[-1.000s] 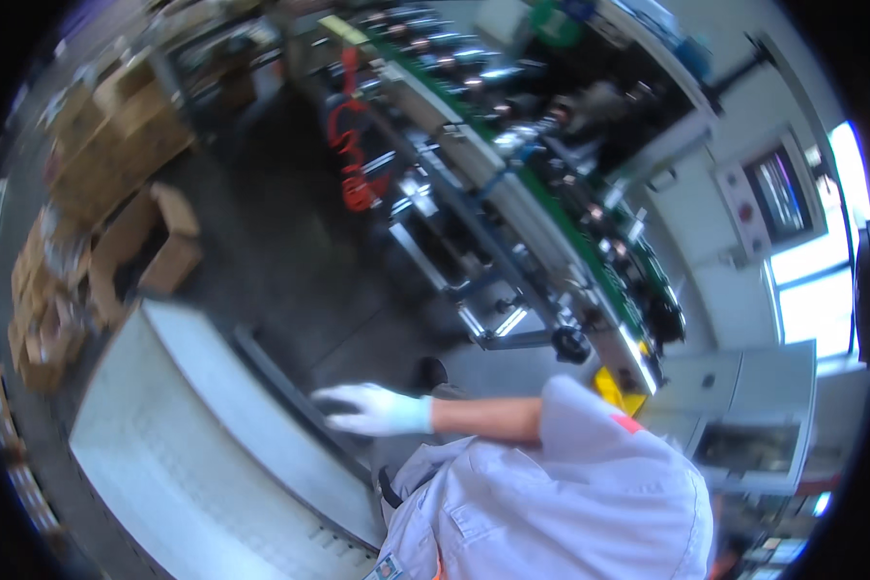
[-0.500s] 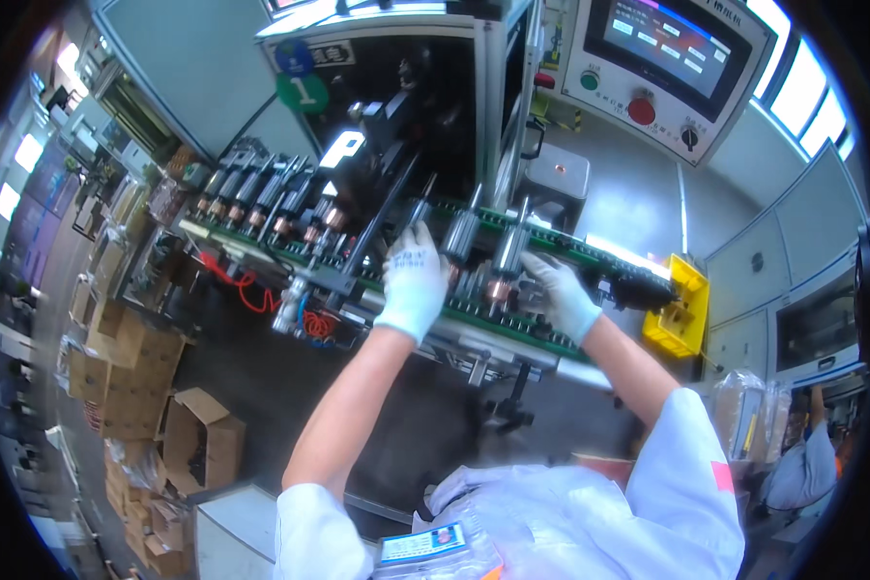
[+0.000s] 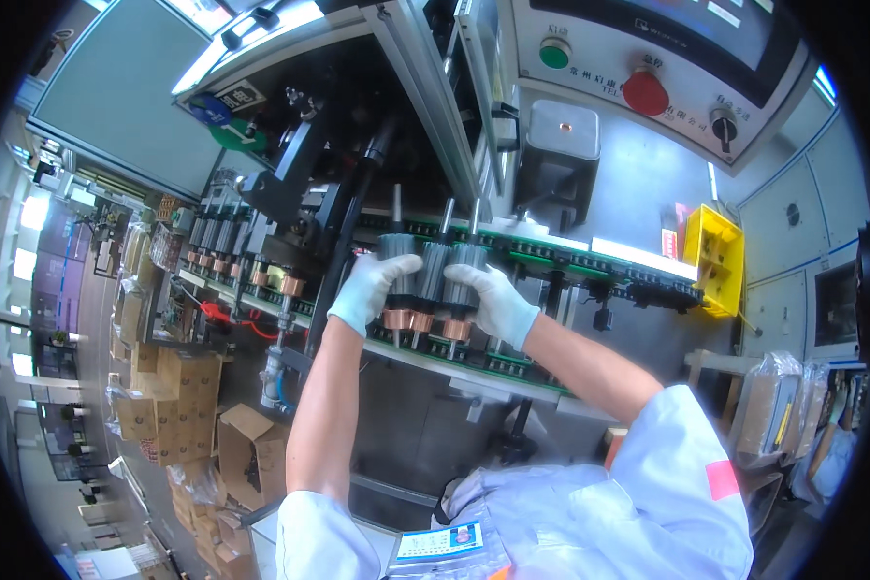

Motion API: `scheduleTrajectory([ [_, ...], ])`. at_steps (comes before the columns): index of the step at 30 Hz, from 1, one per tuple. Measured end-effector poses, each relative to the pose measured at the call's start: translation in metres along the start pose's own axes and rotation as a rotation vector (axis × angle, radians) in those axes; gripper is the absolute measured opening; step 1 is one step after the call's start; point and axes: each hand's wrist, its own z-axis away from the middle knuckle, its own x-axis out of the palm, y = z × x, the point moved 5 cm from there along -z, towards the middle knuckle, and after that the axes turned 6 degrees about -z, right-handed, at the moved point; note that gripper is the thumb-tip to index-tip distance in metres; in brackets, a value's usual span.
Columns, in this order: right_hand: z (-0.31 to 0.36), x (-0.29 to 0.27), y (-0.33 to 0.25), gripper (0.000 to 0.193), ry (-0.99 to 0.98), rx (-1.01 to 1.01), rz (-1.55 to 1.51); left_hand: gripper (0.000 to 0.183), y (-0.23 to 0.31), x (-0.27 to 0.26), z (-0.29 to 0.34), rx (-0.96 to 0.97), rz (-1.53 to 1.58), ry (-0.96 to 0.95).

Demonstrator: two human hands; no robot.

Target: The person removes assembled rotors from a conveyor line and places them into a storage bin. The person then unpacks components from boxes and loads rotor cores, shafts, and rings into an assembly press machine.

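Note:
Three motor armatures stand side by side over the conveyor, their steel shafts pointing up and copper commutators below. The left armature is in the grip of my white-gloved left hand, its thumb across the front of the core. From the other side my gloved right hand closes on the right armature. Between them the middle armature is pressed close to its neighbours. The fingers behind the cores are hidden. Below and behind runs the green-edged chain conveyor.
More armatures stand in a row on the conveyor's left part, beyond a dark machine fixture. A control panel with buttons hangs at upper right. A yellow bin sits at the conveyor's right end. Cardboard boxes are at lower left.
The armatures stood spaced apart and are now close together between my hands. My right hand has moved left and gripped one. The view has shifted and the panel looks larger.

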Motion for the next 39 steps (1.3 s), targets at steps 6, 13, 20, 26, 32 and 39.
scheduleTrajectory([
  [6,0.009,0.009,-0.004,0.035,-0.075,-0.062,0.057,0.034,0.024,0.017,0.030,0.074,-0.112,-0.025],
  [13,0.117,0.071,-0.004,0.048,-0.274,0.065,0.477,0.035,0.018,0.019,0.188,0.184,0.154,0.317],
  [20,0.175,0.119,0.109,0.060,-0.434,0.342,0.669,0.046,-0.071,-0.008,0.354,0.134,0.381,0.656],
  [26,0.232,0.165,0.256,0.054,-0.669,0.667,1.041,0.042,-0.171,-0.020,0.504,0.046,0.700,0.995],
  [32,0.299,0.168,0.452,0.058,-0.977,0.742,1.336,0.028,-0.329,-0.020,0.625,0.267,0.960,1.369],
  [39,0.394,0.146,0.688,0.052,-1.123,1.121,1.420,0.038,-0.496,-0.013,0.761,0.287,1.265,1.668],
])
